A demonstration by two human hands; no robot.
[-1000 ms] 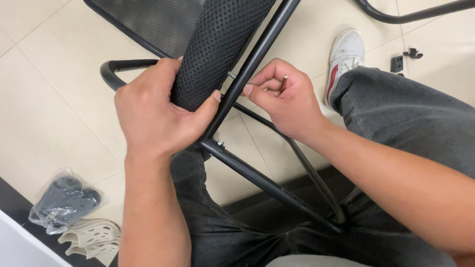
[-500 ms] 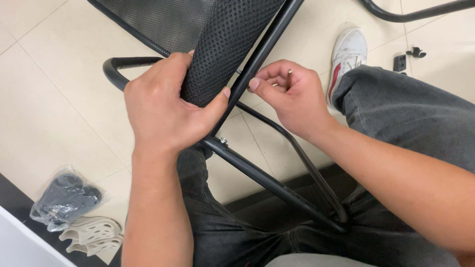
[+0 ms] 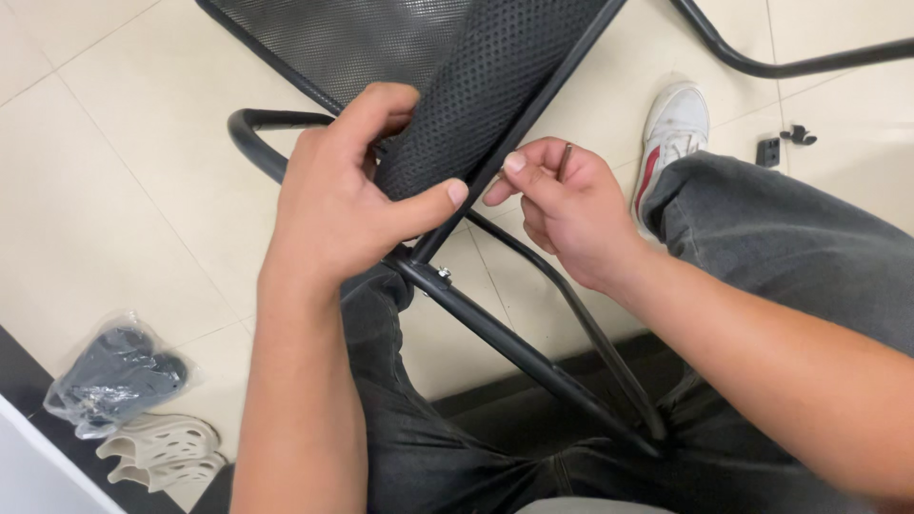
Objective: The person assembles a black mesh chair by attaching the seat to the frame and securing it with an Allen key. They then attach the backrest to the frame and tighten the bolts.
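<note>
While left hand [image 3: 347, 205] grips mesh strap [image 3: 476, 95], right hand [image 3: 571, 209] beside it pinches small metal pin [image 3: 564, 160].

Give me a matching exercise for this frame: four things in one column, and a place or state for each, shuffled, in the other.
Things:
1. left hand
2. right hand
3. white shoe
4. clear bag of dark parts

Places or states:
A. on the floor tiles, lower left
B. gripping the black mesh pad
C. pinching a thin metal tool
D. on the floor past the right knee

Pairs: 1-B, 2-C, 3-D, 4-A
</note>
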